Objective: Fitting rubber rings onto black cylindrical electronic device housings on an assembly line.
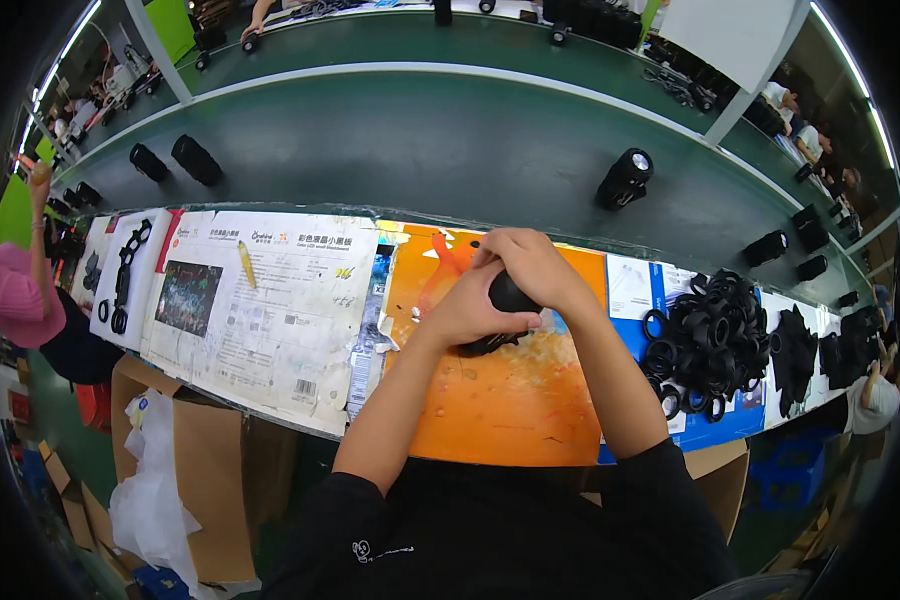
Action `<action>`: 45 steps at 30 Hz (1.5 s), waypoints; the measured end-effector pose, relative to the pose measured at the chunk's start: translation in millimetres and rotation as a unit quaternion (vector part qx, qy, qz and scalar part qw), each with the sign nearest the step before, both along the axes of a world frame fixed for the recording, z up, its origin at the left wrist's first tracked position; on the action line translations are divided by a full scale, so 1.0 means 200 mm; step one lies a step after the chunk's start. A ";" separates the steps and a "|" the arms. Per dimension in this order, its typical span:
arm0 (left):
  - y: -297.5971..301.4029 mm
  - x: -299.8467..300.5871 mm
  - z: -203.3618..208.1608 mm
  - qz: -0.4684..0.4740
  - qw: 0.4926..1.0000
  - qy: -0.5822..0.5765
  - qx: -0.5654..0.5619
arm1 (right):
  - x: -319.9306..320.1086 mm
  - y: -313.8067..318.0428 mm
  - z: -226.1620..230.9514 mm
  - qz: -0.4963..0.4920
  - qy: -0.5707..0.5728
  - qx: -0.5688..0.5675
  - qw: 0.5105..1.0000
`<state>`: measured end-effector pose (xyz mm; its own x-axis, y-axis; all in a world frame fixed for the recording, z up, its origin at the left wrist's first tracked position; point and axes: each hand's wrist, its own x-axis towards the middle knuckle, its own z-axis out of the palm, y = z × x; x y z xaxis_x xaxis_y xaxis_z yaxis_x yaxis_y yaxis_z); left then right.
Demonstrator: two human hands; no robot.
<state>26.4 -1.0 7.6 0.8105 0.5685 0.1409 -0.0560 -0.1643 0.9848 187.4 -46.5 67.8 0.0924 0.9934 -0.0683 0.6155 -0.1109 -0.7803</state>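
Both hands clasp a black part (508, 296) over the orange sheet (500, 400). The left hand (467, 312) grips below; the right hand (532, 268) closes on top.

Both hands meet over an orange sheet (490, 400) on the bench. Left hand (467, 312) and right hand (535, 265) close together around a small black part (511, 296). Heap of black rings (712, 340) to the right. Black cylindrical unit (625, 178) on the far green belt (420, 140). Yellow pen (247, 264) lies left on white printed sheets (270, 300).
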 end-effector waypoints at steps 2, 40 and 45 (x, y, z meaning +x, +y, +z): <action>0.02 0.00 0.00 -0.019 0.999 0.039 0.016 | 0.05 -0.01 -0.06 -0.070 0.209 0.040 0.975; -0.07 -0.05 -0.10 0.025 0.951 0.060 0.301 | 0.25 -0.53 -0.39 -0.055 0.296 0.139 0.944; -0.11 0.01 -0.10 0.154 0.963 -0.016 0.222 | 0.22 -0.48 -0.43 -0.124 0.520 0.193 0.823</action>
